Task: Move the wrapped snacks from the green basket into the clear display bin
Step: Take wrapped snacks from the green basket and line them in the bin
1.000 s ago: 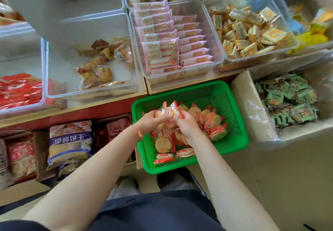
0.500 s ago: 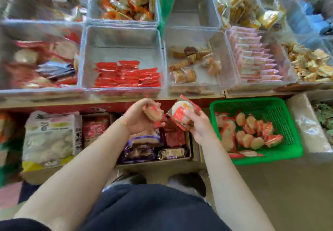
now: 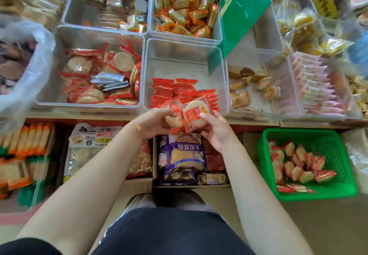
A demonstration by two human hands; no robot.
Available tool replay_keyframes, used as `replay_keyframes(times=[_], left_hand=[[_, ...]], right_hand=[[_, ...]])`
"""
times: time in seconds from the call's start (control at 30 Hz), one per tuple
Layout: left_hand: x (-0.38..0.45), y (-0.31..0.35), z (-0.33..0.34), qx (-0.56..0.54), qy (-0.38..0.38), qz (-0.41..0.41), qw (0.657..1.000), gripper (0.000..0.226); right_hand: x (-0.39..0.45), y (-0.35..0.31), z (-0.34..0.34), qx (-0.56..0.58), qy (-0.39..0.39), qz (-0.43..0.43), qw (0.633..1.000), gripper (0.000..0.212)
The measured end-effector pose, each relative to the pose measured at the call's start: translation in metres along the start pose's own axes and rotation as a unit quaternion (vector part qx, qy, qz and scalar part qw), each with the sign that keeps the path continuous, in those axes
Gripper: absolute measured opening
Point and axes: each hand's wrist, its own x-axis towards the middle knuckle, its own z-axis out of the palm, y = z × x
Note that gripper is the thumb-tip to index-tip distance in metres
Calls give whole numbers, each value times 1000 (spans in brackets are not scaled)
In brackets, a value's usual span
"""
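My left hand (image 3: 154,123) and my right hand (image 3: 216,131) together hold a small stack of wrapped round snacks (image 3: 191,113) in clear wrap with red labels, just at the front wall of the clear display bin (image 3: 179,55). Rows of red-edged snack packs (image 3: 175,91) lie in that bin's front half. The green basket (image 3: 338,141) sits low at the right, with several more wrapped snacks (image 3: 294,163) piled in its left side.
Clear bins of other snacks flank the display bin: round crackers (image 3: 95,75) to the left, pastries (image 3: 251,87) to the right, orange packs (image 3: 185,9) behind. Boxes of bagged goods (image 3: 183,155) stand under the shelf edge, below my hands.
My hands lifted snacks out of the green basket and carried them left and up to the display bin's front. The view swung left with them.
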Motion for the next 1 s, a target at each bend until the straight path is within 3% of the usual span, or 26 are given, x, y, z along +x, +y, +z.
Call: replay_keyframes(times=[0.17,0.23,0.3,0.4,0.43,0.47,0.6,0.7,0.8,0.93,1.0], left_hand=[[27,33,-3,-2,162,101,982,12],[43,43,-8,15,208,131,969,12],[58,51,-9,50,252,167,952,15],[82,55,-5,103,307,222,920,21],[88,54,-3,128,323,234,908,20],[95,52,-1,155,334,247,896,19],[101,34,2,270,407,279,827,10],[100,26,4,294,438,321,786,18],[103,24,5,332,432,328,772,23],[103,22,11,384,410,318,764,19],[103,22,12,388,401,314,768,19]], right_hand=[[44,-37,5,-91,97,-108,985,39],[66,-59,3,-241,169,-195,936,29],[91,-78,-1,-438,210,-263,833,23],[128,-94,-8,-711,219,-288,603,25],[139,-94,-9,-758,205,-285,550,25],[146,-93,-9,-783,189,-286,520,27],[165,-89,-7,-831,144,-289,453,35],[172,-90,-3,-857,122,-281,414,34],[170,-89,0,-872,115,-268,394,31],[172,-87,2,-915,57,-186,354,34],[173,-89,4,-918,36,-164,358,35]])
